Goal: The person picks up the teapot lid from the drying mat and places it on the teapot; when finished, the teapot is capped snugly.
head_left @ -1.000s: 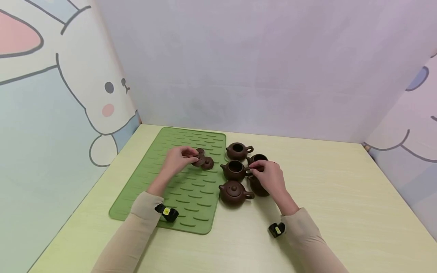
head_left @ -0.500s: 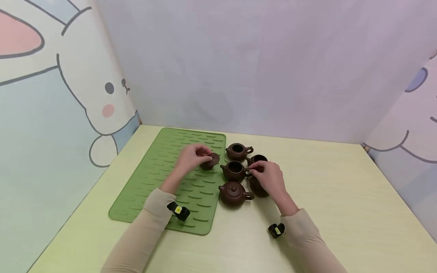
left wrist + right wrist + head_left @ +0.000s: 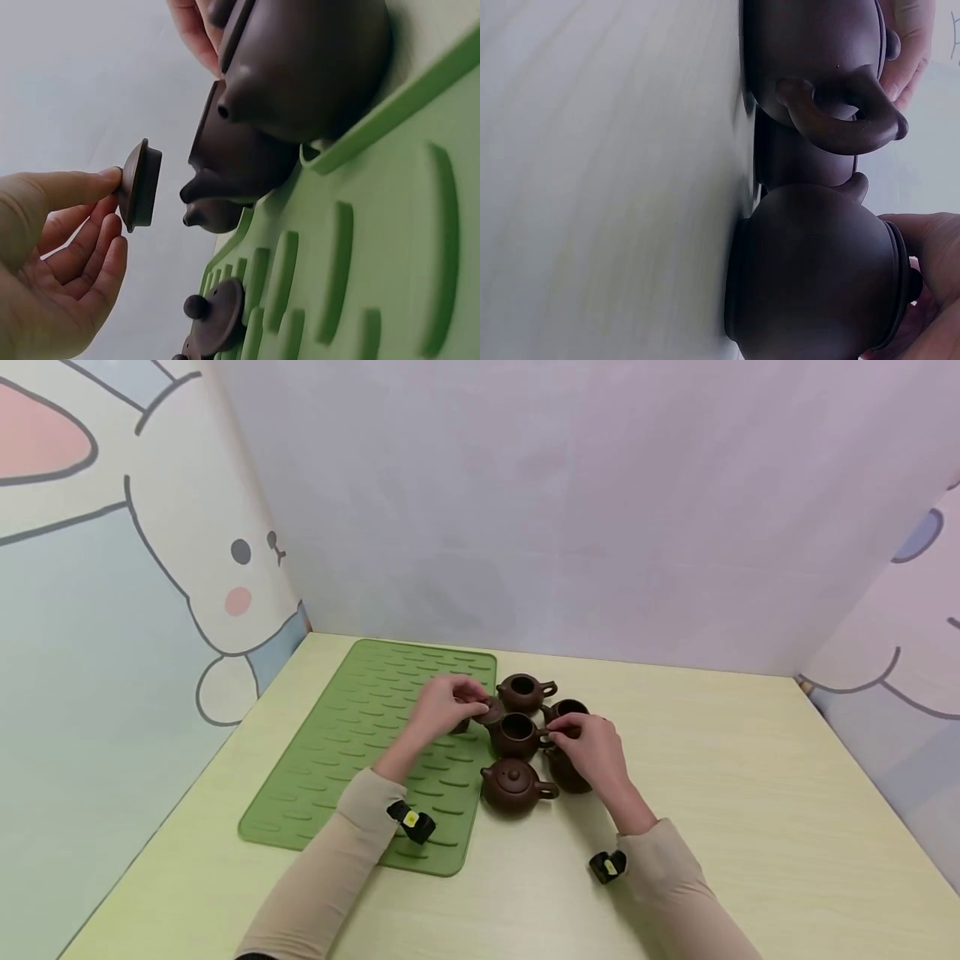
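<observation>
My left hand (image 3: 450, 706) pinches a dark brown teapot lid (image 3: 140, 187) by its knob, tilted in the air beside the open middle teapot (image 3: 513, 737). Thumb and fingertips of my right hand (image 3: 588, 745) pinch that teapot's handle at its right side. A lidded teapot (image 3: 512, 783) sits nearest in the left row. Another teapot (image 3: 817, 277), with a knob on top, is partly hidden under my right hand in the head view. On the green mat, below my left hand, lie loose lids (image 3: 219, 319), mostly hidden in the head view.
Two open teapots stand farther back, a far left teapot (image 3: 522, 692) and a right teapot (image 3: 567, 710). The ridged green mat (image 3: 360, 760) lies to the left on the pale table (image 3: 750, 793). A pale wall (image 3: 562, 527) rises behind.
My left hand has lifted a lid from the group on the mat and carried it right to the middle teapot's left side. My right hand has stayed in place.
</observation>
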### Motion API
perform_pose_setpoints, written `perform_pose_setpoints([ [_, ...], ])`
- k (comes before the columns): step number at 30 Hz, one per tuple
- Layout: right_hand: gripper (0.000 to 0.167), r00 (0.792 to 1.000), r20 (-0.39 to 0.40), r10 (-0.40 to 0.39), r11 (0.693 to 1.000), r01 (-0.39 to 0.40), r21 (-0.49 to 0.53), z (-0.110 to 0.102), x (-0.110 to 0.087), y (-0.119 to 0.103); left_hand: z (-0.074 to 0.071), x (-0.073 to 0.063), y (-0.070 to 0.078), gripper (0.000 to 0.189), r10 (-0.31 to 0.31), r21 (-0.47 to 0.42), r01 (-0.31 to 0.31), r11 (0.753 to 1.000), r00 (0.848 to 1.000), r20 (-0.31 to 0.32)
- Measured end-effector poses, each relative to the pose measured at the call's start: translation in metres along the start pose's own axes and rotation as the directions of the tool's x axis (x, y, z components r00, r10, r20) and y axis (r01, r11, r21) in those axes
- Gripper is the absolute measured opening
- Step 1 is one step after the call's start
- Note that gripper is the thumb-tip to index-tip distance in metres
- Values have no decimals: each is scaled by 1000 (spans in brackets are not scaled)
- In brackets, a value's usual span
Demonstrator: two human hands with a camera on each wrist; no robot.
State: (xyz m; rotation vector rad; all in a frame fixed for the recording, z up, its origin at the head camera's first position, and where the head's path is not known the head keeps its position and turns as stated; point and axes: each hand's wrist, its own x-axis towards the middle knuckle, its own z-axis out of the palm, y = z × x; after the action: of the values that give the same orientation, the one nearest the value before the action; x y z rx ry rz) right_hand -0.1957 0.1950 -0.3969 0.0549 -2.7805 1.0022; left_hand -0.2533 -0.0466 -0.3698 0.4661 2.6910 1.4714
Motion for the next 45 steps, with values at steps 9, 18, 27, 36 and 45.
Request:
perform_pose_setpoints([
  [9,10,1000,0,4,1000,-4,-5,-2,1,-1,11,1,12,17,24,-22,-23,999,999,29],
  [18,9,1000,-1,13,1000,-13,-5,-1,1,-1,27,6,15,14,69,-20,-68,997,996,54],
  [27,9,1000,0,24,1000,-24,-3,-2,-1,-2,37,6,14,12,69,24,-71,997,995,78],
  [36,9,1000,1,17,1000,-17,-1,-2,0,-3,40,5,12,12,67,45,-71,996,994,84],
  [45,8,1000,18,10,1000,-10,12,-3,0,1,41,1,13,12,84,30,-87,996,992,97],
])
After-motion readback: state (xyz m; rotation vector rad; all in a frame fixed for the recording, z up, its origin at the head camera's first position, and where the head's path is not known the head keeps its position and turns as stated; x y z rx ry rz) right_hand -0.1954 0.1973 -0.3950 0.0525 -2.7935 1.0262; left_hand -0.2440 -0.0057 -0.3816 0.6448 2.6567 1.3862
